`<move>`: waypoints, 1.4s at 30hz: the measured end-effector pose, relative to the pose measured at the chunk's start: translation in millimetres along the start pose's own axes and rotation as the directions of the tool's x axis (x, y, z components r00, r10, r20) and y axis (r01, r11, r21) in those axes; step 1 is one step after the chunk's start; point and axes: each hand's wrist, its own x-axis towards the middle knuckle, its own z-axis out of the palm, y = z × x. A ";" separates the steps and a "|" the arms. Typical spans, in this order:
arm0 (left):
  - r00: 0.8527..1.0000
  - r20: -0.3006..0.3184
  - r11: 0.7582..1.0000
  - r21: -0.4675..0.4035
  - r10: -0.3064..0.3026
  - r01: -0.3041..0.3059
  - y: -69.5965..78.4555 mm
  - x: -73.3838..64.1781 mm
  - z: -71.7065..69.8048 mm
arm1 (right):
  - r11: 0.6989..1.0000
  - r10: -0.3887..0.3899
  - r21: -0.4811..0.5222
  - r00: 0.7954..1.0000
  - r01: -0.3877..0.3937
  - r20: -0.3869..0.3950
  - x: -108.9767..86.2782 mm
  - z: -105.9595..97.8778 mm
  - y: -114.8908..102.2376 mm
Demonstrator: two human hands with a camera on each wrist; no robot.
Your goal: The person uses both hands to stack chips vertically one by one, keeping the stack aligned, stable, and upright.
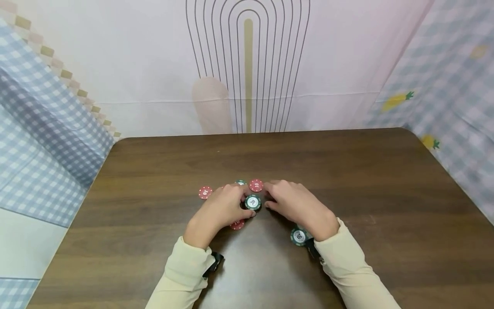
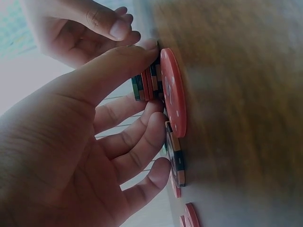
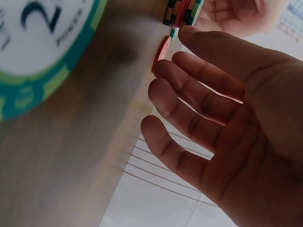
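Observation:
A short stack of poker chips [image 1: 252,202], green-rimmed with a white 20 on top, stands mid-table. My left hand [image 1: 221,207] grips it, thumb on the near side and fingertips on the far side. The left wrist view shows red and dark edges in the stack [image 2: 146,86] between thumb and fingers. To its right, my right hand [image 1: 296,204] holds nothing, its fingers relaxed and slightly bent toward the stack. Beside the left thumb lies a red chip [image 1: 237,225]. Beyond the stack are a red 10 chip [image 1: 256,185] and a partly hidden green chip [image 1: 241,182].
Another red chip [image 1: 205,192] lies left of my left hand. Near my right wrist sits a green 20 chip [image 1: 299,236], large in the right wrist view. The brown wooden table [image 1: 154,171] meets a patterned cloth [image 1: 146,116] at its far edge.

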 end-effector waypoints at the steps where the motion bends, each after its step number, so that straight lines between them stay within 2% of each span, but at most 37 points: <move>1: 1.000 0.000 1.000 0.000 0.002 -0.002 0.4 0.0 -0.5 | 1.000 0.012 -0.002 1.000 -0.012 0.004 -0.2 -1.5 0.4; 6: 1.000 0.004 1.000 -0.002 0.006 -0.006 1.2 0.5 -1.1 | 0.999 0.034 -0.006 0.999 -0.035 -0.011 -1.4 -5.6 1.9; 13: 1.000 0.003 1.000 -0.019 0.003 -0.003 -0.3 -1.0 1.5 | 0.999 0.026 0.025 0.999 -0.025 -0.047 -3.0 -5.1 2.7; 21: 1.000 -0.006 0.999 -0.038 -0.005 0.005 -1.3 -2.4 1.6 | 0.997 0.061 0.055 0.995 -0.058 -0.073 -6.5 -14.9 6.7; 29: 1.000 -0.002 0.997 -0.076 -0.010 0.010 -2.2 -3.4 1.0 | 0.996 0.066 0.069 0.988 -0.056 -0.142 -7.2 -16.7 8.6; 39: 1.000 -0.015 0.998 -0.067 -0.006 0.005 -3.4 -3.9 2.0 | 0.995 0.097 -0.008 0.991 -0.098 -0.089 -20.2 -37.0 1.8; 42: 1.000 -0.008 0.998 -0.069 -0.002 0.002 -3.2 -3.1 2.1 | 0.992 0.120 -0.019 0.992 -0.121 -0.040 -22.6 -42.6 -2.5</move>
